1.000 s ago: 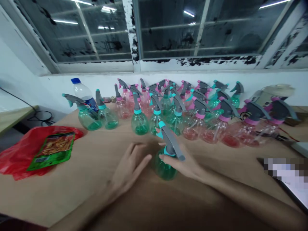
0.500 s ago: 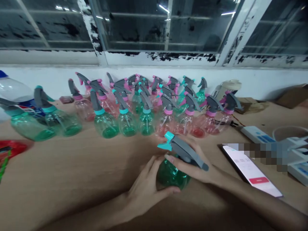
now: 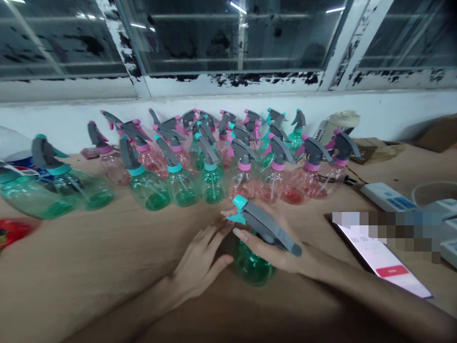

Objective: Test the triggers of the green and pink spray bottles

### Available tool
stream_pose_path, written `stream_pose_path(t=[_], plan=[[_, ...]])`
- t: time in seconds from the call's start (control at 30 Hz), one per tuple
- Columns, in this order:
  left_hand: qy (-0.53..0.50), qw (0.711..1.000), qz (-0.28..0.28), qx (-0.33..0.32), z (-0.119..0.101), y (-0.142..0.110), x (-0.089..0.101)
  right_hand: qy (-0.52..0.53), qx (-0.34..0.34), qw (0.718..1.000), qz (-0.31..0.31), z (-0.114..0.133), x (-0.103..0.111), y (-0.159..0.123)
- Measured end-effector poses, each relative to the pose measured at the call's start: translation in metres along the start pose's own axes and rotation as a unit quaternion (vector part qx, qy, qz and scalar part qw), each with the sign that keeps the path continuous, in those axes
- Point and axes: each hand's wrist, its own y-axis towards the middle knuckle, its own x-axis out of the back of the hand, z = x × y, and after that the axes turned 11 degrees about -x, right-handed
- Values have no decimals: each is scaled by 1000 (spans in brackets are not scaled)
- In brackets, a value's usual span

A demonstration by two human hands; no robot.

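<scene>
A green spray bottle [image 3: 252, 265] with a grey and teal trigger head [image 3: 262, 224] stands on the brown table [image 3: 89, 267] in front of me. My right hand [image 3: 276, 247] is wrapped round its neck just under the trigger head. My left hand [image 3: 200, 259] rests against the bottle's left side, fingers stretched out, thumb near its base. Behind stands a crowd of several green and pink spray bottles [image 3: 210, 157] in rows along the wall.
A phone [image 3: 383, 259] with a lit screen lies to the right. Beyond it are a white power strip [image 3: 387, 197] and a beige appliance [image 3: 337, 126]. A water bottle [image 3: 14, 147] and a red bag [image 3: 10, 231] sit at the far left. Windows run above.
The view has shifted right, so the red bag and snack packet have slid out at left. My left hand closed in on the bottle's side, then loosened slightly.
</scene>
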Motion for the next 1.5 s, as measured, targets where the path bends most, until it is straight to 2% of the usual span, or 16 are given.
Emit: stream_pose_path(t=[0.13,0.33,0.5,0.83,1.1,1.27,1.5], plan=[[98,993,-55,25,10,5,0,-35,26,999,-31,4,1,1],[158,986,-41,-7,9,6,-5,-38,28,997,-59,11,4,-2],[154,988,-25,6,10,8,-7,-50,44,996,-53,7,8,-5],[124,991,-1,40,9,8,-9,-60,6,995,-76,-4,5,-8],[122,991,11,48,8,8,-9,-76,35,994,-76,4,9,-5],[116,992,10,47,8,8,-8,-72,22,995,-72,12,11,-6],[124,991,13,42,9,7,-9,-86,30,995,-50,2,11,-7]])
